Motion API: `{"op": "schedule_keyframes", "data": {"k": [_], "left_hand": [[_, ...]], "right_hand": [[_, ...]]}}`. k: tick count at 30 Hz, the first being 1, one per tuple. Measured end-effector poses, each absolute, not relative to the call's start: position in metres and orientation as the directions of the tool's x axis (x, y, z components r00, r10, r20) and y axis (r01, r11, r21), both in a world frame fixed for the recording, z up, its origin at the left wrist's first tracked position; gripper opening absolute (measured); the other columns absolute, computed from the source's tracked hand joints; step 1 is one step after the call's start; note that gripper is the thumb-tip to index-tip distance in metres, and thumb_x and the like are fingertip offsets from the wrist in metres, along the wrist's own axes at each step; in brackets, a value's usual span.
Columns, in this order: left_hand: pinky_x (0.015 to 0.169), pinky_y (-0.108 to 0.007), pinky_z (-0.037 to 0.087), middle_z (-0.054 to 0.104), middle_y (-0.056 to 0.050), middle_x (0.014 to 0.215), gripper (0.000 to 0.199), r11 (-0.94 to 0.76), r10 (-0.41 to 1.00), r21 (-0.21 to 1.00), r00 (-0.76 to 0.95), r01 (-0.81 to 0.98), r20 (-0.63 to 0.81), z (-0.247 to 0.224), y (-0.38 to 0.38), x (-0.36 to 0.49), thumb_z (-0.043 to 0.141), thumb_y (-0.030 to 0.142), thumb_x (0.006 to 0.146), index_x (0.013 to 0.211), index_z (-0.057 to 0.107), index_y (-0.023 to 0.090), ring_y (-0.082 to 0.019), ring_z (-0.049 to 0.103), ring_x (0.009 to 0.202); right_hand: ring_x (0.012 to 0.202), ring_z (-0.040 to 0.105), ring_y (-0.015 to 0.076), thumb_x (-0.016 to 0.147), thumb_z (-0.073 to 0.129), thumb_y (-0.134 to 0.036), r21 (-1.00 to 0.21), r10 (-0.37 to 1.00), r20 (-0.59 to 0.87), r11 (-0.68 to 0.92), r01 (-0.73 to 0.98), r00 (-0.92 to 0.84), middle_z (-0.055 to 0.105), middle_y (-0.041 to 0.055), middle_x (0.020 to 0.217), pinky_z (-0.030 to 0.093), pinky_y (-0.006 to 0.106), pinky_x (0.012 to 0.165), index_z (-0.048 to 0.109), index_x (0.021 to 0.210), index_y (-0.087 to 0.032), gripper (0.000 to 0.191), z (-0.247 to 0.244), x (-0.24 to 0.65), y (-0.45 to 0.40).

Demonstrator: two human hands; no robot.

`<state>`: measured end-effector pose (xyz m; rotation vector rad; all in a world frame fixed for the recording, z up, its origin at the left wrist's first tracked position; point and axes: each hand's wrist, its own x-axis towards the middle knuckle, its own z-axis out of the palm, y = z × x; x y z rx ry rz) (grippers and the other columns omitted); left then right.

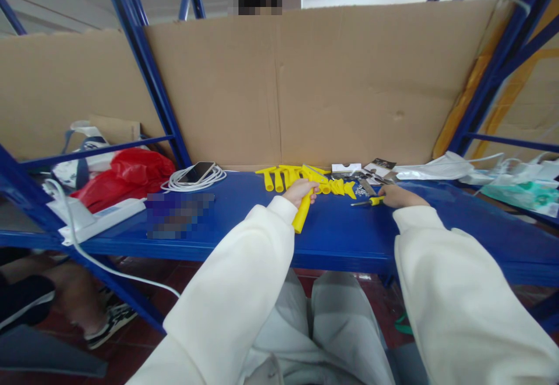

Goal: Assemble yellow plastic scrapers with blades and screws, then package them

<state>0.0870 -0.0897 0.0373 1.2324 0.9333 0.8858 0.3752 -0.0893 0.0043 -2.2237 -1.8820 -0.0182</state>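
Observation:
My left hand (300,191) is closed around a yellow plastic handle (300,220), whose round end points down toward the table's front edge. Its upper end lies partly behind my fingers. My right hand (395,196), to the right, grips a small screwdriver (374,201) with a yellow-and-black handle; the dark shaft points left, just above or on the blue tabletop. Beyond my left hand lie several yellow T-shaped plastic pieces (268,181) in a row. Small yellow winged pieces (343,187) sit between the two hands, beside a little pile of screws or similar metal bits (363,189).
A coiled white cable (174,183) with a phone (198,172) lies left, near a red bag (126,178) and white power strip (109,221). Cardboard (349,88) walls the back. White and green packaging (519,195) is at right. A person's legs (74,297) show lower left.

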Motion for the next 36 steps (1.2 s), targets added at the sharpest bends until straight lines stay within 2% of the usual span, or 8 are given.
{"op": "schedule_keyframes", "data": {"k": [3, 6, 12, 15, 19, 25, 30, 36], "left_hand": [[0.037, -0.019, 0.027, 0.045, 0.008, 0.047, 0.028, 0.127, 0.925, 0.991, 0.366, -0.048, -0.101, 0.037, -0.090, 0.087, 0.049, -0.001, 0.086, 0.070, 0.041, 0.020, -0.005, 0.035, 0.034], [0.038, -0.019, 0.027, 0.044, 0.008, 0.048, 0.027, 0.134, 0.922, 0.990, 0.373, -0.055, -0.104, 0.037, -0.089, 0.087, 0.051, 0.000, 0.086, 0.071, 0.041, 0.020, -0.005, 0.035, 0.034], [0.037, -0.018, 0.028, 0.043, 0.009, 0.047, 0.028, 0.132, 0.925, 0.990, 0.364, -0.052, -0.105, 0.036, -0.088, 0.087, 0.049, 0.000, 0.088, 0.071, 0.041, 0.021, -0.005, 0.035, 0.033], [0.036, -0.018, 0.027, 0.043, 0.009, 0.047, 0.027, 0.120, 0.928, 0.991, 0.361, -0.051, -0.094, 0.036, -0.088, 0.087, 0.049, 0.000, 0.087, 0.070, 0.041, 0.020, -0.005, 0.035, 0.033], [0.037, -0.018, 0.027, 0.044, 0.008, 0.046, 0.028, 0.112, 0.935, 0.993, 0.344, -0.047, -0.089, 0.037, -0.089, 0.087, 0.046, -0.001, 0.088, 0.069, 0.042, 0.020, -0.005, 0.035, 0.033], [0.038, -0.018, 0.027, 0.043, 0.008, 0.046, 0.029, 0.123, 0.939, 0.991, 0.330, -0.045, -0.102, 0.038, -0.088, 0.086, 0.050, 0.001, 0.087, 0.068, 0.041, 0.020, -0.005, 0.035, 0.034], [0.038, -0.018, 0.027, 0.044, 0.008, 0.048, 0.027, 0.106, 0.943, 0.991, 0.325, -0.087, -0.072, 0.032, -0.083, 0.086, 0.048, 0.001, 0.088, 0.070, 0.042, 0.020, -0.005, 0.036, 0.034], [0.038, -0.018, 0.027, 0.043, 0.008, 0.047, 0.028, 0.086, 0.951, 0.992, 0.304, -0.088, -0.056, 0.030, -0.079, 0.087, 0.046, 0.001, 0.089, 0.068, 0.042, 0.019, -0.005, 0.036, 0.034]], "right_hand": [[0.083, 0.070, 0.0250, 0.064, 0.058, -0.004, -0.159, 0.986, 0.102, -0.118, 0.980, 0.135, 0.073, 0.0096, 0.080, 0.052, 0.031, 0.074, 0.074, 0.072, -0.020, 0.024, 0.009, 0.364, -0.092], [0.076, 0.068, 0.0239, 0.061, 0.057, -0.001, -0.153, 0.988, 0.121, -0.075, 0.985, 0.094, 0.069, 0.0075, 0.069, 0.051, 0.030, 0.069, 0.071, 0.063, -0.021, 0.024, 0.010, 0.361, -0.093], [0.076, 0.066, 0.0223, 0.057, 0.063, -0.004, -0.187, 0.973, 0.217, -0.041, 0.982, 0.082, 0.068, 0.0039, 0.072, 0.050, 0.031, 0.070, 0.071, 0.070, -0.021, 0.023, 0.009, 0.362, -0.093], [0.080, 0.065, 0.0217, 0.057, 0.066, -0.006, -0.246, 0.945, 0.328, 0.090, 0.965, -0.004, 0.069, 0.0028, 0.078, 0.051, 0.031, 0.074, 0.068, 0.073, -0.020, 0.021, 0.011, 0.357, -0.094], [0.081, 0.065, 0.0213, 0.059, 0.070, -0.011, -0.386, 0.897, 0.438, 0.248, 0.889, -0.060, 0.070, 0.0016, 0.082, 0.051, 0.032, 0.077, 0.067, 0.075, -0.020, 0.019, 0.017, 0.347, -0.096], [0.067, 0.063, 0.0201, 0.056, 0.084, -0.031, -0.602, 0.897, 0.442, 0.281, 0.747, 0.020, 0.066, -0.0003, 0.067, 0.049, 0.031, 0.063, 0.069, 0.078, -0.021, 0.028, 0.021, 0.336, -0.100], [0.059, 0.057, 0.0159, 0.058, 0.083, -0.051, -0.697, 0.850, 0.518, 0.354, 0.624, 0.096, 0.062, -0.0009, 0.065, 0.046, 0.029, 0.055, 0.063, 0.077, -0.020, 0.041, 0.020, 0.329, -0.103], [0.053, 0.052, 0.0145, 0.069, 0.073, -0.067, -0.807, 0.742, 0.560, 0.387, 0.447, 0.368, 0.053, -0.0032, 0.059, 0.045, 0.028, 0.050, 0.055, 0.082, -0.023, 0.050, 0.033, 0.317, -0.084]]}}
